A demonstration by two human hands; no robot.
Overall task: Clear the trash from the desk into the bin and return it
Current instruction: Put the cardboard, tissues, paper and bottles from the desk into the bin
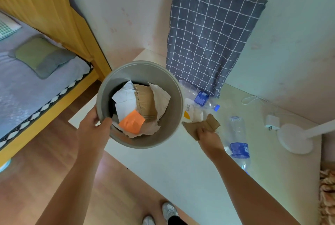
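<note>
Bin [139,72] is held by its rim at 8 o'clock, left hand [94,125] clamped there, thumb inside the wall. It is kept just over the left edge of the desk [181,170]; whether it touches the top cannot be told. Already inside: white paper [125,98], brown cardboard [146,99], orange note [132,121], crumpled tissue.

Cardboard scrap [201,125] is pinched in the right hand [208,136], fingers closed on its near edge, just beside the bin rim at 3 o'clock. The scrap looks low over the desk; lifted or not cannot be told.

Step in hand, as judged: pick-and-drop of the scrap, mid-clearing. Next move calls for a short lift and a carry toward 9 o'clock, over the rim, then a release above the pile.

Trash left on the desk: crushed bottle [201,98] at 1 o'clock of the right hand, against the checked cushion [212,36]; white wrapper [192,112] beside it; upright-lying bottle [239,145] at 4 o'clock. Charger [272,122] and lamp base [293,138] at the far right are judged not trash. Bin return not yet due.
</note>
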